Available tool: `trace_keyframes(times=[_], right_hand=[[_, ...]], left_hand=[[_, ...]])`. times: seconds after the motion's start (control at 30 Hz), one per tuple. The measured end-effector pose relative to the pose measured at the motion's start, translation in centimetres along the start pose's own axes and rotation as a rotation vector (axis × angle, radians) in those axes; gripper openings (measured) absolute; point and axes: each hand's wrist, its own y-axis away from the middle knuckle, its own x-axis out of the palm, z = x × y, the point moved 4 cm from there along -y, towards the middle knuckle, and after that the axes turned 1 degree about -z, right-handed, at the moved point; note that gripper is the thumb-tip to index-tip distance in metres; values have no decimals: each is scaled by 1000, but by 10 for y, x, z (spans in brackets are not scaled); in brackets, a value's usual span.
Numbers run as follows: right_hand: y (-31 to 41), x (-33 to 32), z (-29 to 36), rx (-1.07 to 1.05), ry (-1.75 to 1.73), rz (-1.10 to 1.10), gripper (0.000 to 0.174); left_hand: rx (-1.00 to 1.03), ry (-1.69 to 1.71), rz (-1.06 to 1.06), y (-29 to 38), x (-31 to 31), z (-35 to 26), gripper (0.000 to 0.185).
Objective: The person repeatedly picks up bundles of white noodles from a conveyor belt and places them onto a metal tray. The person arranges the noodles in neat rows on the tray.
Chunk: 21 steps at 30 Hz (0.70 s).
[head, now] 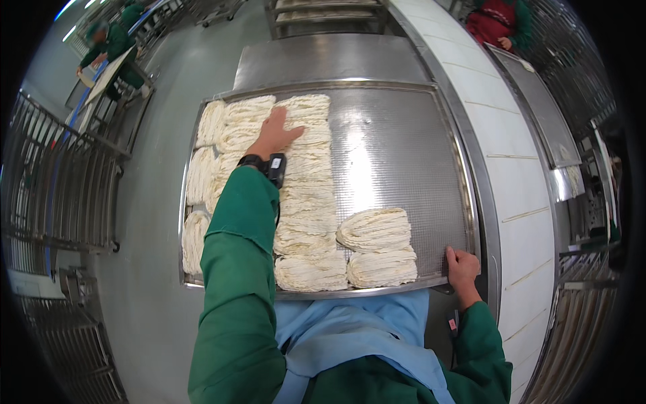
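A large metal mesh tray [404, 151] lies before me, its left part covered with folded bundles of pale noodles [308, 202]. Two more noodle bundles [376, 230] sit side by side near the front edge, right of the middle. Over the far-left bundles my left hand [276, 135] is spread, thumb apart from the fingers, resting on or just above the noodles. At the tray's front right corner, my right hand [462, 267] grips the rim, its fingers partly hidden below the edge. My left sleeve covers some of the bundles.
A white conveyor belt [520, 187] with thin crosswise strips runs along the right. Beyond the tray is a steel surface [328, 58] and a rack [325, 15]. Metal racks [65, 192] stand at left. Co-workers [108, 50] are at a table far left; another person [497, 25] stands across the belt.
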Motion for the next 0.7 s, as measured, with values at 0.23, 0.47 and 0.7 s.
trace_keyframes(times=[0.23, 0.47, 0.7], right_hand=[[1, -2, 3, -31, 59, -1, 50], [5, -1, 3, -34, 31, -38, 47], [4, -3, 4, -38, 19, -30, 47]], left_hand=[[-7, 389, -184, 41, -14, -18, 60], [457, 943, -76, 170, -80, -238, 20], [1369, 698, -369, 310, -251, -404, 16]])
